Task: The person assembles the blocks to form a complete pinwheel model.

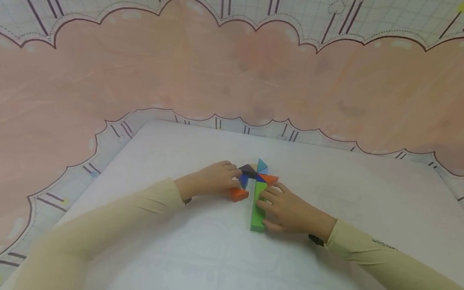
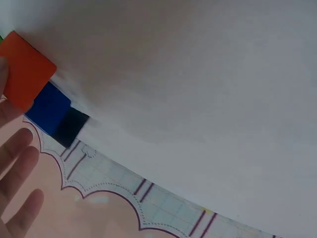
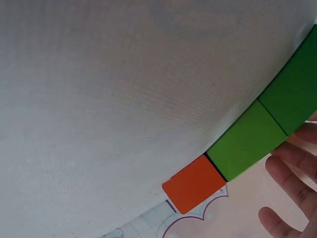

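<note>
On the white tabletop lies a cluster of coloured blocks that looks like a pinwheel. Two green blocks, end to end, form its long stem. At its top sit a light-blue triangle block, an orange triangle block and a dark triangle block. My left hand is at the cluster's left side, its fingers touching another orange block beside a blue block. Along the stem's right side, my right hand rests its extended fingers on the green.
The white table spreads around the blocks. Behind and beside it hangs a peach cloth with scalloped cloud print. A dark wrist camera shows under the right wrist.
</note>
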A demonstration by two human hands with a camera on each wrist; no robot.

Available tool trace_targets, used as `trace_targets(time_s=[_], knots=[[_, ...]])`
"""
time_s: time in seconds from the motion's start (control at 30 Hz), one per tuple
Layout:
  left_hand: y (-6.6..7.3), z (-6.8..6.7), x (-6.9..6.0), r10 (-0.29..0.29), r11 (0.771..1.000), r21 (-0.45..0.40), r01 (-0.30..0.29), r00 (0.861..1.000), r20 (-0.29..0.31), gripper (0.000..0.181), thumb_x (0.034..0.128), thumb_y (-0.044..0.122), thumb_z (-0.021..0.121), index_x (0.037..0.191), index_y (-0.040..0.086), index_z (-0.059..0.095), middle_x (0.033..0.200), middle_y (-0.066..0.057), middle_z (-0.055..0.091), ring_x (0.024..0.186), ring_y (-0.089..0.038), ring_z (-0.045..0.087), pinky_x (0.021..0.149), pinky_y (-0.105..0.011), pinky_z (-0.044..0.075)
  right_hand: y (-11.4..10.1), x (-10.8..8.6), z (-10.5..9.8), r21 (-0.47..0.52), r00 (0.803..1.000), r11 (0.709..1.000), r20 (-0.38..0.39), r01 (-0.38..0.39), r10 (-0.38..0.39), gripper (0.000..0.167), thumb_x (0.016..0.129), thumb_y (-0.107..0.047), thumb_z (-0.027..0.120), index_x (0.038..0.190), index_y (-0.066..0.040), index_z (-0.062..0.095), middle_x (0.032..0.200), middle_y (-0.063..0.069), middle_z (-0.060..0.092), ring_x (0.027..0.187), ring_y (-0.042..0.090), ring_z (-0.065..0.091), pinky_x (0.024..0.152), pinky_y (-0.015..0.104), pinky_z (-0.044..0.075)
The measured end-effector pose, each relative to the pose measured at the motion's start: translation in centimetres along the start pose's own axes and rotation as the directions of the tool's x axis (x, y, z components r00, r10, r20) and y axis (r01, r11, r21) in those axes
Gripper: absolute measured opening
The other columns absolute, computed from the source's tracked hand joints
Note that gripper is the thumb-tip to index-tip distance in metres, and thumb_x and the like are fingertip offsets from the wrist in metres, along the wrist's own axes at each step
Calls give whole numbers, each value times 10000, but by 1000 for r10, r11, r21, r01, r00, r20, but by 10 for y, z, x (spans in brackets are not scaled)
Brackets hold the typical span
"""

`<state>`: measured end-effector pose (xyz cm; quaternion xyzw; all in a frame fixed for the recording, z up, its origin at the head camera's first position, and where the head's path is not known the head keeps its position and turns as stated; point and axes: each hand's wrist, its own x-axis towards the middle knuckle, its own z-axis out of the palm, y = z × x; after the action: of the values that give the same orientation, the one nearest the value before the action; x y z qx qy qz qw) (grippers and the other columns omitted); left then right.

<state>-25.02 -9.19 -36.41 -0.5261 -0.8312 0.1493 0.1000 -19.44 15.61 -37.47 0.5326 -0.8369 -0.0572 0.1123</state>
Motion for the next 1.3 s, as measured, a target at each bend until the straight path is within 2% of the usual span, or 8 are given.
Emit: trace_targets(time_s=[0.23, 0.4, 0.67, 0.8, 1.03, 1.3], knots=[[8, -3, 14, -87, 996, 0, 88, 995, 57, 181, 896, 269, 613, 1031, 176, 691, 1120, -31, 625, 1063, -188, 578, 1021, -329, 437, -1, -1, 1, -10, 999, 1000, -31, 15, -15, 373, 848, -411, 605, 1097, -135, 601, 1103, 44, 634, 1085, 224, 555, 990, 494, 430], [9, -4, 17, -139, 990, 5, 139, 989, 57, 331, 887, 447, 585, 961, 147, 704, 1104, -39, 624, 1020, -189, 587, 1002, -341, 441, -1, -1, 2, -3, 999, 1000, -37, 16, -16, 356, 849, -403, 603, 1085, -137, 597, 1090, 37, 632, 1077, 217, 553, 992, 491, 429], [12, -3, 19, -239, 970, -13, 241, 967, 91, 424, 868, 522, 577, 860, 117, 701, 1124, -64, 626, 1044, -217, 573, 1018, -358, 414, 0, -1, 2, 1, 999, 1000, -35, 15, -15, 364, 849, -412, 602, 1087, -137, 597, 1095, 38, 624, 1083, 219, 546, 993, 490, 424], [14, -1, 22, -257, 965, -18, 260, 962, 93, 430, 892, 515, 547, 873, 117, 710, 1148, -69, 625, 1055, -217, 569, 1027, -363, 407, 0, -2, 2, 4, 999, 1000, -41, 17, -17, 358, 849, -404, 604, 1082, -134, 599, 1089, 40, 626, 1077, 220, 548, 991, 489, 427], [17, 1, 27, -271, 958, -70, 278, 958, 95, 417, 899, 465, 567, 1071, 103, 681, 1155, -54, 613, 1072, -204, 558, 1040, -365, 404, -1, -1, 1, 7, 999, 1000, -31, 12, -12, 371, 851, -401, 603, 1100, -127, 598, 1092, 44, 621, 1080, 221, 544, 994, 495, 422], [18, -2, 26, -262, 958, -100, 269, 962, 73, 371, 887, 410, 614, 1101, 109, 655, 1196, -64, 602, 1121, -213, 549, 1052, -369, 404, 0, -1, 3, -1, 999, 1000, -31, 11, -11, 375, 845, -404, 608, 1099, -128, 596, 1093, 47, 619, 1079, 224, 545, 988, 498, 427]])
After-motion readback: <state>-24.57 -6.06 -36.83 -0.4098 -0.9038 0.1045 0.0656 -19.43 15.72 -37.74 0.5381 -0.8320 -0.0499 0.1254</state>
